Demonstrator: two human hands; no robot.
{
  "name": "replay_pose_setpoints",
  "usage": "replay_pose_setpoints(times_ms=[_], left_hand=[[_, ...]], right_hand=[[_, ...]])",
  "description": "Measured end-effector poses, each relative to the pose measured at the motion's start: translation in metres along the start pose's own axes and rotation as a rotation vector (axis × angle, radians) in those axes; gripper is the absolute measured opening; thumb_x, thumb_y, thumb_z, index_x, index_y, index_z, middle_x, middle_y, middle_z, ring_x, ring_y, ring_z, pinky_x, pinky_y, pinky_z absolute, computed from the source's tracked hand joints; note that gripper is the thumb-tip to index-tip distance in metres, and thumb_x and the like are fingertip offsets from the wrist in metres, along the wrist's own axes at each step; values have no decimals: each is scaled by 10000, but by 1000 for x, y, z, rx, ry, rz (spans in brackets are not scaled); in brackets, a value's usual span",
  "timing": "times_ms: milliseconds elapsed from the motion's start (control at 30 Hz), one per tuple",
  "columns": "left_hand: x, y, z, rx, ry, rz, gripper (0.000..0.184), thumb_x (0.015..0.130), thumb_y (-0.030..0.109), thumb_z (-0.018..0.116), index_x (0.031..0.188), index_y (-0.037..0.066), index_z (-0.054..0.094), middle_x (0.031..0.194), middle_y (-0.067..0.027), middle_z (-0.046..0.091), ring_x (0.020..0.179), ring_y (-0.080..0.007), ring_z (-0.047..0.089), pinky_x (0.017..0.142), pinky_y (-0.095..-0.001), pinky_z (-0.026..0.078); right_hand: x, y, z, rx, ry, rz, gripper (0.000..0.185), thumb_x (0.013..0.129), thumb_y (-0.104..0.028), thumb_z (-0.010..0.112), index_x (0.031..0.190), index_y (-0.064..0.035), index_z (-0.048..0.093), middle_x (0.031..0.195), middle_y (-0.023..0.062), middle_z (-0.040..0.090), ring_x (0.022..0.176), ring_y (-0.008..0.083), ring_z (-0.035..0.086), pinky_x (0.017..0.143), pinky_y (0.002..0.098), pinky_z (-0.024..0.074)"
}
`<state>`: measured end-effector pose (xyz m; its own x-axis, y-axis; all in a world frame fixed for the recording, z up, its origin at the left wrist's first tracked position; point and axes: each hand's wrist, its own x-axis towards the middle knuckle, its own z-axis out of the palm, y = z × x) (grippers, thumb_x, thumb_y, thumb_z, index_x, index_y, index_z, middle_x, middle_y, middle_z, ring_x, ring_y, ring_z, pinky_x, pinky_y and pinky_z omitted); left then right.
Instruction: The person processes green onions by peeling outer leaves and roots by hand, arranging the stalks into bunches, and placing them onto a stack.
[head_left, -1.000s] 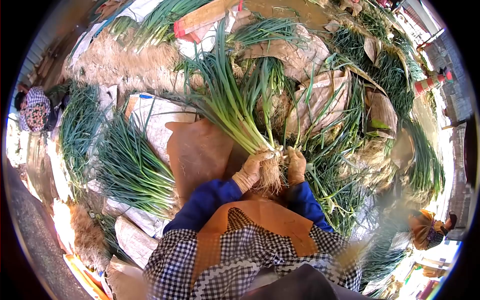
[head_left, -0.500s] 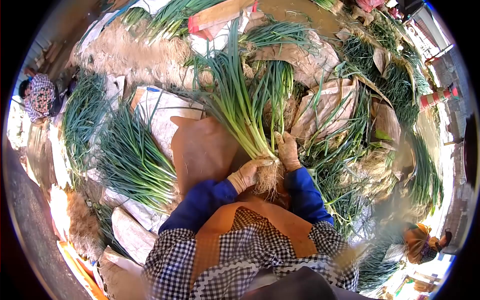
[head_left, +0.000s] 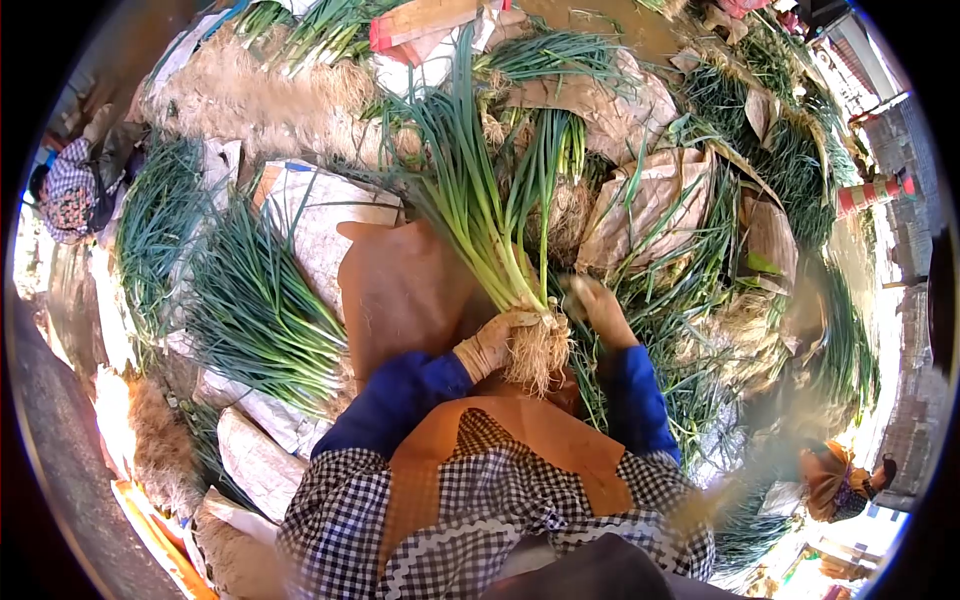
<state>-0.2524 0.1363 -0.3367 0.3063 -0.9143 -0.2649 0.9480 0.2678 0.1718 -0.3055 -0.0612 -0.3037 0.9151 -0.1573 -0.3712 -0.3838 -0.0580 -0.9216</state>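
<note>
A bunch of green onions (head_left: 485, 220) stands up in front of me, its pale stems leaning together and its leaves spreading away. My left hand (head_left: 488, 343), in a pale glove, is wrapped round the stems just above the hanging roots (head_left: 538, 355). To the right of the stems, apart from them, is my right hand (head_left: 598, 308). It is smeared by motion, so its fingers and anything in them cannot be made out. A brown sheet (head_left: 400, 290) lies beyond my left arm.
A big pile of green onions (head_left: 255, 300) lies at the left, near a white sack (head_left: 325, 215). Loose leaves (head_left: 660, 340) and a brown sack (head_left: 655, 210) are at the right. One person (head_left: 72, 190) is at the far left, another (head_left: 838, 482) at the lower right.
My right hand first moved up against the stems, then drew away to the right. My left hand has kept its hold on the bunch.
</note>
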Motion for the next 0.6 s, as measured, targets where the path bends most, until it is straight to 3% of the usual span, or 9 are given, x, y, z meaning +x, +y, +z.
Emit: replay_pose_setpoints(times_ms=[100, 200, 233, 267, 333, 400, 433, 500, 600], left_hand=[[0, -1, -4, -15, 29, 25, 352, 795, 56, 536, 1132, -37, 499, 1005, -182, 587, 897, -314, 595, 823, -415, 500], [-3, -3, -14, -15, 60, 8, 339, 802, 65, 532, 1125, -34, 503, 1012, -175, 587, 872, -289, 601, 773, -386, 512], [-7, -2, -21, 20, -16, -61, 290, 826, 107, 547, 1086, -21, 532, 1002, -146, 601, 844, -224, 609, 711, -327, 521], [-7, -2, -21, 12, -12, -56, 290, 826, 107, 547, 1086, -21, 532, 1002, -146, 601, 844, -224, 609, 711, -327, 521], [-7, -5, -12, -30, -99, -1, 281, 828, 123, 557, 1074, -10, 541, 954, -129, 613, 811, -210, 612, 655, -312, 523], [-7, -10, -1, 4, 119, 126, 264, 829, 131, 563, 1059, -1, 550, 909, -113, 621, 801, -207, 615, 613, -301, 524], [-7, -8, -5, 4, 173, 122, 254, 828, 119, 561, 1052, 2, 553, 898, -110, 623, 789, -204, 616, 595, -291, 522], [1, -5, -37, -106, 59, 79, 237, 816, 96, 567, 1034, 5, 564, 890, -105, 625, 746, -196, 619, 564, -270, 521], [-7, 9, -4, -131, 75, 151, 243, 808, 87, 551, 1026, -20, 558, 858, -116, 621, 673, -178, 598, 521, -269, 491]], right_hand=[[72, -6, 29, 472, 35, 57, 287, 920, -284, 477, 1055, -44, 559, 790, -17, 570, 622, 65, 473, 584, 191, 390], [113, -2, 53, 428, 224, -211, 233, 916, -225, 496, 835, -40, 612, 760, -31, 595, 648, 72, 498, 606, 228, 404], [125, 10, 56, 222, 372, -328, 270, 887, -272, 536, 771, -43, 616, 710, 29, 617, 631, 154, 541, 612, 292, 424], [108, -9, 57, -390, 531, -204, 270, 872, -286, 566, 747, -46, 576, 612, 41, 524, 584, 123, 494, 552, 281, 398], [89, -11, 60, -831, 659, -366, 342, 870, -318, 557, 679, -38, 513, 555, 58, 450, 529, 149, 446, 531, 290, 386], [62, -12, 55, -332, 523, -215, 327, 862, -313, 545, 664, -55, 515, 563, 110, 484, 500, 205, 436, 510, 344, 375], [38, -11, 49, 72, 285, -183, 309, 882, -284, 535, 652, -87, 477, 541, -4, 416, 489, 98, 342, 460, 262, 311], [-29, -24, 26, 162, -61, -209, 240, 892, -221, 525, 692, -103, 463, 575, -59, 385, 488, 48, 333, 433, 214, 253], [-90, -7, -37, 80, -10, 22, 214, 848, -266, 583, 749, -82, 535, 583, -50, 440, 494, 40, 391, 440, 187, 286]])
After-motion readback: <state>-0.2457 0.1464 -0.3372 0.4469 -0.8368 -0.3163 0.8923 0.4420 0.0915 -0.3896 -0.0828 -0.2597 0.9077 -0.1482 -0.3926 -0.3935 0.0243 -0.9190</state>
